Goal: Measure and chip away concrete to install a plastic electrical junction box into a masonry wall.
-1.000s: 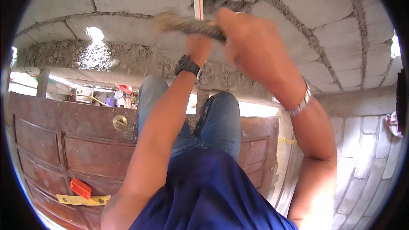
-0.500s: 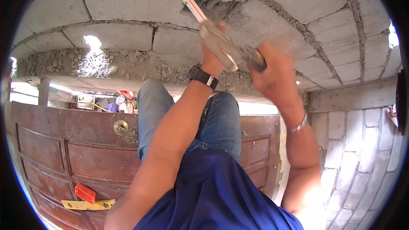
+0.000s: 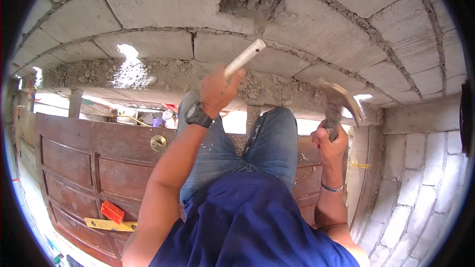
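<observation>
My left hand (image 3: 216, 91) is closed around a white pipe-like stick (image 3: 246, 58) with a small dark hole near its far end. The stick tilts up to the right, below a ragged hole (image 3: 241, 5) in the grey block wall and apart from it. What it looks like below my fist is hidden. My right hand (image 3: 330, 144) grips a claw hammer (image 3: 340, 98) by its dark handle, head up, to the right of my knees. Its head is slightly blurred and touches nothing that I can see.
A rubble-strewn concrete ledge (image 3: 170, 76) runs along the wall's foot. Beneath me lies a brown panelled door (image 3: 123, 175) with a brass knob (image 3: 158, 142). On it rest a red box-shaped thing (image 3: 113, 211) and a yellow level (image 3: 106, 224). A block wall (image 3: 415, 178) stands at right.
My hands have drawn apart. The left brought the white stick down and left, away from the wall hole; the right carried the hammer down and right.
</observation>
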A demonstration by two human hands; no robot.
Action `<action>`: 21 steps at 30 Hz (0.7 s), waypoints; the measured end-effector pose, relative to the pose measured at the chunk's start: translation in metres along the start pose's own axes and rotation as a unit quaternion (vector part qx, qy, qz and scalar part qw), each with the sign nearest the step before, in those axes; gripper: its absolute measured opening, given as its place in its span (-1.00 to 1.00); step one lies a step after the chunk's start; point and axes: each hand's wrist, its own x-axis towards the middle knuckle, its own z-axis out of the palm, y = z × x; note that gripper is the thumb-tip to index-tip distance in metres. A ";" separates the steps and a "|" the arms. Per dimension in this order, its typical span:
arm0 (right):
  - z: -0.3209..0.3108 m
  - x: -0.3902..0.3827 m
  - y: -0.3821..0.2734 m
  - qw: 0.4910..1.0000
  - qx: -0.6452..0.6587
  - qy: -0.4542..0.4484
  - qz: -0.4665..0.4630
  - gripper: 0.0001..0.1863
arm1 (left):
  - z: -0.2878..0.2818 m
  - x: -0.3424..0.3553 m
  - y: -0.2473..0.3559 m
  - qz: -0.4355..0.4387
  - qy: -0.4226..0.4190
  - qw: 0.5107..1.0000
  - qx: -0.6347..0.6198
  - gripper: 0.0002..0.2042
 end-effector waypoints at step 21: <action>0.057 0.038 0.038 0.972 -0.107 -0.051 -0.204 -0.65 | -0.036 0.079 -0.025 0.137 0.111 0.980 0.089 -0.48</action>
